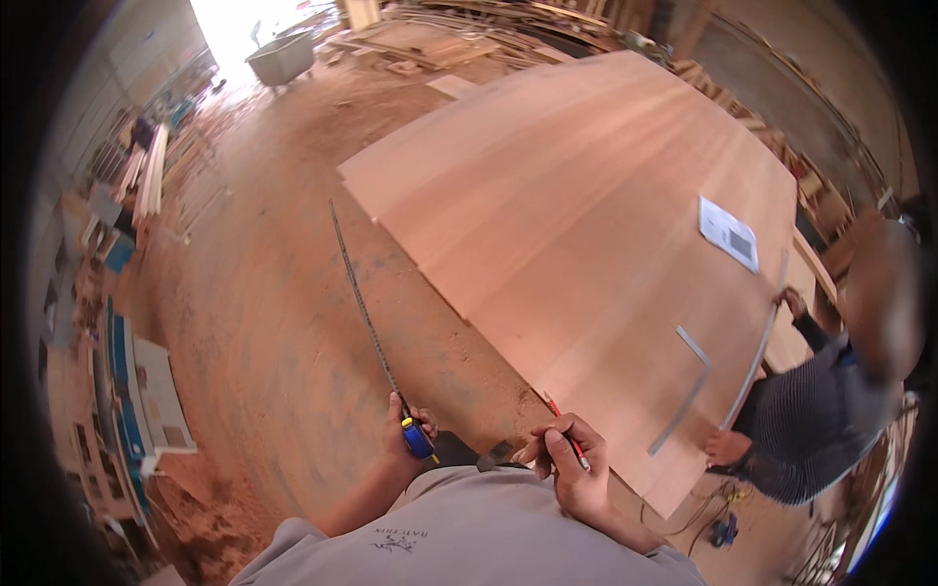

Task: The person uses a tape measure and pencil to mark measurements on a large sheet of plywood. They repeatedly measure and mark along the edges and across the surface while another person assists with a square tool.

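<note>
My left hand (397, 441) is closed around a blue tape measure (417, 439) with a yellow part on top. Its long blade (360, 296) is drawn out and slants up and away to the left over the floor. In my right hand (580, 467), held near my chest, a red pencil (554, 406) is gripped between the fingers with one end pointing up. Just beyond this hand lies the near edge of a large reddish plywood sheet (576, 225), seemingly with another sheet beneath. An L-shaped metal square (681, 418) rests on it.
At the right a co-worker (811, 420) leans over the sheet, hands at a long grey straightedge (754, 363). A printed paper (728, 233) lies on the wood. A blue power tool (723, 530) with cords sits on the floor. Timber piles (469, 34) and a wheeled tub (281, 61) stand behind.
</note>
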{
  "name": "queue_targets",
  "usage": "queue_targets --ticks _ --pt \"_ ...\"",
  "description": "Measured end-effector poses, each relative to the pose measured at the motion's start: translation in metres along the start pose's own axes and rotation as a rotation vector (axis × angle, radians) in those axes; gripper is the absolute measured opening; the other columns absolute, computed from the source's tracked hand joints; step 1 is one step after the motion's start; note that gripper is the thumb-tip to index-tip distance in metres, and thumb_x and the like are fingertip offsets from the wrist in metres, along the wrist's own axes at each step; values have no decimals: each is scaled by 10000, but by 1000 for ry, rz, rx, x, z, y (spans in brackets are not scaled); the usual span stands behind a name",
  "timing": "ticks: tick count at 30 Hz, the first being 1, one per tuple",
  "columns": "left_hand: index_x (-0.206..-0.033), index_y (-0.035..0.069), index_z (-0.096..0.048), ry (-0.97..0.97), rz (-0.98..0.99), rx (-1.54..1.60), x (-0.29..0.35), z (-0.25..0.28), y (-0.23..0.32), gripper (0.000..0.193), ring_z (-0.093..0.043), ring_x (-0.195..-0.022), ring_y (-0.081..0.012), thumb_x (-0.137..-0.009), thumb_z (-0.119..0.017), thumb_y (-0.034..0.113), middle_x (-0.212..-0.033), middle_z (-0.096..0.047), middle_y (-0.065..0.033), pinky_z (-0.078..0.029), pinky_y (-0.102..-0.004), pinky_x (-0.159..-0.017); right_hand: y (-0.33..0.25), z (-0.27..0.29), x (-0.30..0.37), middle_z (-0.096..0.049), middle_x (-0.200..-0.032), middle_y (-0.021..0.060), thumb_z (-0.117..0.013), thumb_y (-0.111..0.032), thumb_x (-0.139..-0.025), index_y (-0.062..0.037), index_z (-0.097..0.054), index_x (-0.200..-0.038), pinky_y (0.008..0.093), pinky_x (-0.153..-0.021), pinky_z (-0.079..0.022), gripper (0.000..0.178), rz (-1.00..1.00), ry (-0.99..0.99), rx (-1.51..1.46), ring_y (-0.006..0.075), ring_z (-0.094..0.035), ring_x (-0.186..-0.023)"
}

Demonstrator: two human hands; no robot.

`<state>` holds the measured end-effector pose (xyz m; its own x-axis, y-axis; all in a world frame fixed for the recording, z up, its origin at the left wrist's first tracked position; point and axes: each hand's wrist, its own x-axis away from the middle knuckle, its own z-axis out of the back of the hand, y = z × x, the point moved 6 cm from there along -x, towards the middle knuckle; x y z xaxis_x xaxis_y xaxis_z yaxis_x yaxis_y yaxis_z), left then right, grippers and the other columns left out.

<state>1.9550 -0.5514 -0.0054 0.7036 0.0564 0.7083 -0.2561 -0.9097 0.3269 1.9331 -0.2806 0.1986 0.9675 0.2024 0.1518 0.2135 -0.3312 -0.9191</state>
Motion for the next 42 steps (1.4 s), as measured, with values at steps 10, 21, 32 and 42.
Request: queue_targets --ticks 10,21,32,42 --pt "-725 112 -558 140 -187 253 -21 133 174 542 -572 -553 -223 -1018 -538 568 -649 -584 -67 -488 -356 -547 63 -193 -113 -722 -847 106 -495 -118 -1066 -3 -633 -1059 230 -591 -466 179 -220 -224 217 87 -595 -653" --pt "-744 127 -572 97 -366 131 -71 140 393 533 -572 -530 -204 -1044 -493 559 -670 -601 -52 -477 -354 -520 136 -334 -254 -728 -851 69 -518 -159 -1071 -28 -643 -1098 216 -597 -455 184 -284 -267 227 55 -546 -642" --pt "-758 133 -571 109 -294 14 -204 100 578 521 -564 -531 -199 -1055 -479 551 -670 -610 -57 -463 -343 -524 229 -418 -478 -732 -872 60 -526 -212 -1068 -14 -662 -1109 225 -617 -481 244 -386 -178 318 67 -566 -657" --pt "-745 102 -555 -48 -282 -197 -336 -3 779 548 -542 -489 -199 -1086 -430 513 -639 -591 -83 -445 -324 -461 197 -532 -658 -746 -862 70 -545 -158 -1049 4 -665 -1114 252 -613 -502 212 -173 -202 461 73 -610 -660"
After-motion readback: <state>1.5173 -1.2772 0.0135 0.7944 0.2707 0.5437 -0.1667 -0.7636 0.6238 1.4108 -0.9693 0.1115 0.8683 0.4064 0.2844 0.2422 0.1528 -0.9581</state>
